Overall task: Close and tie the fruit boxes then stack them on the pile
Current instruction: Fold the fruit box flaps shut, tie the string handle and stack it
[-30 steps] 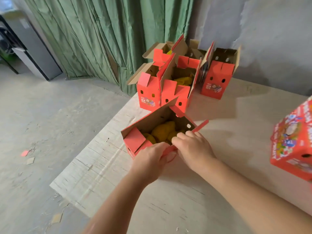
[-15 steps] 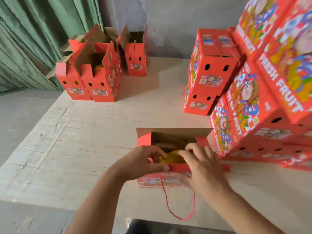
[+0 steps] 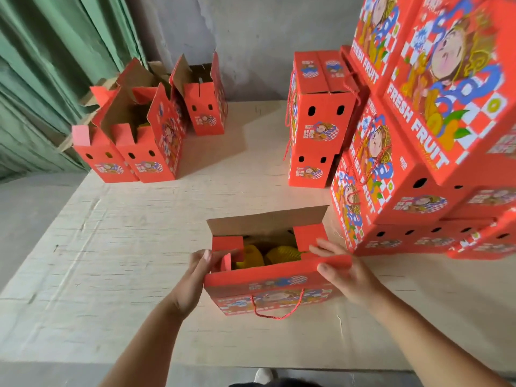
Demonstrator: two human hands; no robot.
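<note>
An open red fruit box (image 3: 275, 287) stands near the table's front edge, with yellow fruit (image 3: 280, 254) showing inside and a red cord handle (image 3: 276, 314) hanging on its near face. My left hand (image 3: 195, 277) grips the box's left end, fingertips on the small left flap. My right hand (image 3: 344, 270) pinches the right end of the near top flap. The far cardboard flap stands upright. The pile of closed red boxes (image 3: 413, 174) rises just to the right of it.
Three open red boxes (image 3: 145, 135) stand at the table's far left by a green curtain (image 3: 50, 65). Two closed boxes (image 3: 317, 121) are stacked at the back middle. The pale wooden table (image 3: 125, 247) ends just in front of me.
The box has come from beside the open boxes to the front of the table next to the pile. My hands have spread to its two ends.
</note>
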